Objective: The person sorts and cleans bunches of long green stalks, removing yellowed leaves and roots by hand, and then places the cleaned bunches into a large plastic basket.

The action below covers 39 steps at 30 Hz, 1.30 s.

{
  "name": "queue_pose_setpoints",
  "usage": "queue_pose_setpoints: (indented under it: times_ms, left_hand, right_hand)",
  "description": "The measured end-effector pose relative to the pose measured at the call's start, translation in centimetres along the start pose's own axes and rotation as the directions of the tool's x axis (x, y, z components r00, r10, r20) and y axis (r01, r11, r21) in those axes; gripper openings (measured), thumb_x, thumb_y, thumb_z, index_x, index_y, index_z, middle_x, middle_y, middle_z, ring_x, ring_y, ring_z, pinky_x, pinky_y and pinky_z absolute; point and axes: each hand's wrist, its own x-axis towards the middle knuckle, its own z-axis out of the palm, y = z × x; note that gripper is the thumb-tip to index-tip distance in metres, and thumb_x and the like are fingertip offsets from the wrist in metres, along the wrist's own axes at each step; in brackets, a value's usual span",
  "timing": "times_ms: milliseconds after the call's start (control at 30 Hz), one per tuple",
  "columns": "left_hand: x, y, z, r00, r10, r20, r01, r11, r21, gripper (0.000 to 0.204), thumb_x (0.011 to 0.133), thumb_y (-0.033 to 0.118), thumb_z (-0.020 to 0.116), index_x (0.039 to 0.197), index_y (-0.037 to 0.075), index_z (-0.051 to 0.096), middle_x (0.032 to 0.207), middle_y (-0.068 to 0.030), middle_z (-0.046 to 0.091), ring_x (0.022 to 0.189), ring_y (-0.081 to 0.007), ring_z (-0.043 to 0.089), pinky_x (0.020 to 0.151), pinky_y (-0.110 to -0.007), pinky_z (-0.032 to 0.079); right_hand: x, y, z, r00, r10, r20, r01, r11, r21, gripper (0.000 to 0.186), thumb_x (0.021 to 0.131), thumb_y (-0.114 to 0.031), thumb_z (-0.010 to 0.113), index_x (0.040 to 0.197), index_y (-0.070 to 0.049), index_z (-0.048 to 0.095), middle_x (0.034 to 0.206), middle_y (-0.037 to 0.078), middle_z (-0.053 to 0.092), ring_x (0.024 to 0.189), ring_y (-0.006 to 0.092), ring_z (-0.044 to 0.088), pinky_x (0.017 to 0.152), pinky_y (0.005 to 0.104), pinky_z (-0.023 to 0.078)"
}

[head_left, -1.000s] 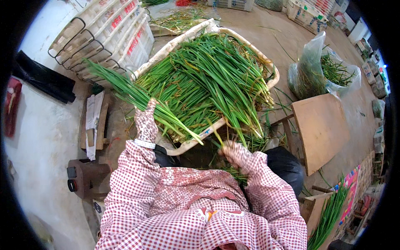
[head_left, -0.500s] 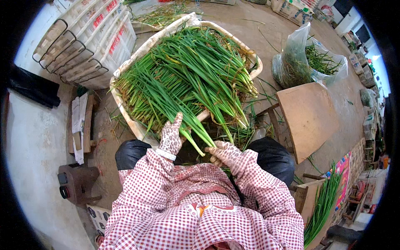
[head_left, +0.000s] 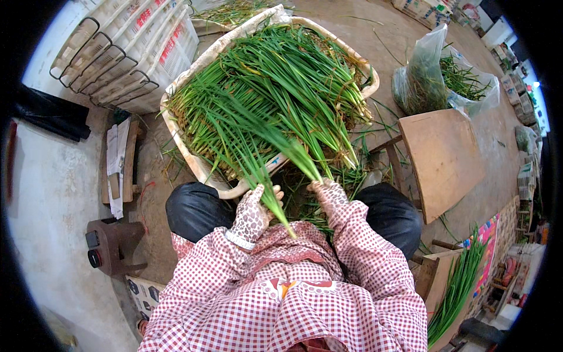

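White crate (head_left: 227, 48) holds heaped stalks (head_left: 258, 88); nearside of it, left hand (head_left: 251, 214) pinches thin bunch (head_left: 274, 202), right hand (head_left: 329, 195) second bunch (head_left: 303, 159), both near bases, presumably so leaves trail free.

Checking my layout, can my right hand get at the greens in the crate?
Probably yes: the greens lie mostly uncovered in the open crate nearby, though your right hand holds a bunch.

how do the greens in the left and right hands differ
The left bunch is held partway up, the right bunch near its lower end. The left bunch's tip sits nearer the lap than the right bunch's. Both are green, with leaves over the crate.
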Motion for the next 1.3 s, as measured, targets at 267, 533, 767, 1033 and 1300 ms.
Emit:
queue_pose_setpoints:
  times_ms: [267, 533, 767, 1033, 1300]
  left_hand:
    - [-0.7, 0.5, -0.2, 0.995, 0.103, 0.006, -0.103, 0.993, -0.059, 0.026, 0.086, 0.021, 0.050, 0.109, 0.008, 0.051, 0.103, -0.0083, 0.058, 0.097, -0.0229, 0.054, 0.082, -0.039, 0.043]
    - [-0.1, -0.7, 0.3, 0.995, 0.098, 0.009, -0.096, 0.991, -0.093, 0.020, 0.088, 0.019, 0.047, 0.106, 0.012, 0.049, 0.103, -0.0084, 0.057, 0.089, -0.0203, 0.056, 0.077, -0.036, 0.046]
    - [-0.9, 0.7, 1.4, 0.971, 0.185, -0.151, -0.194, 0.980, -0.047, 0.021, 0.087, 0.020, 0.051, 0.106, 0.013, 0.048, 0.098, -0.0079, 0.059, 0.088, -0.0223, 0.057, 0.073, -0.040, 0.047]
    - [-1.4, 10.7, -0.4, 0.799, 0.593, -0.093, -0.589, 0.805, 0.071, 0.018, 0.089, 0.016, 0.047, 0.103, 0.005, 0.046, 0.095, -0.0122, 0.058, 0.086, -0.0234, 0.058, 0.067, -0.038, 0.052]
    - [-0.3, 1.8, 2.3, 0.983, 0.166, -0.083, -0.172, 0.982, -0.075, 0.015, 0.086, 0.019, 0.052, 0.099, 0.011, 0.050, 0.095, -0.0069, 0.059, 0.085, -0.0217, 0.058, 0.067, -0.040, 0.051]
  right_hand:
    - [-1.9, -3.0, 1.2, 0.926, 0.074, 0.371, -0.054, 0.996, -0.064, 0.039, 0.075, -0.033, 0.065, 0.101, -0.005, 0.059, 0.085, 0.009, 0.061, 0.080, 0.0178, 0.054, 0.072, 0.0304, 0.043]
    - [-2.1, -1.9, 3.3, 0.900, 0.043, 0.434, -0.155, 0.962, 0.226, 0.028, 0.078, -0.020, 0.064, 0.099, -0.002, 0.059, 0.086, 0.006, 0.062, 0.076, 0.0140, 0.056, 0.067, 0.0275, 0.044]
    - [-1.9, -5.7, 2.8, 0.969, 0.045, 0.243, 0.073, 0.887, -0.455, 0.037, 0.080, -0.034, 0.057, 0.100, -0.003, 0.057, 0.091, 0.017, 0.061, 0.086, 0.0295, 0.058, 0.075, 0.0369, 0.044]
    - [-0.2, -5.7, -3.9, 0.999, -0.039, -0.023, 0.019, 0.818, -0.575, 0.043, 0.080, -0.035, 0.055, 0.113, -0.007, 0.052, 0.103, 0.017, 0.059, 0.096, 0.0277, 0.056, 0.084, 0.0349, 0.043]
    - [-3.2, -5.3, -1.2, 0.958, 0.060, 0.280, -0.116, 0.975, 0.189, 0.033, 0.087, -0.031, 0.050, 0.109, -0.006, 0.051, 0.079, 0.007, 0.062, 0.062, 0.0152, 0.056, 0.054, 0.0281, 0.045]
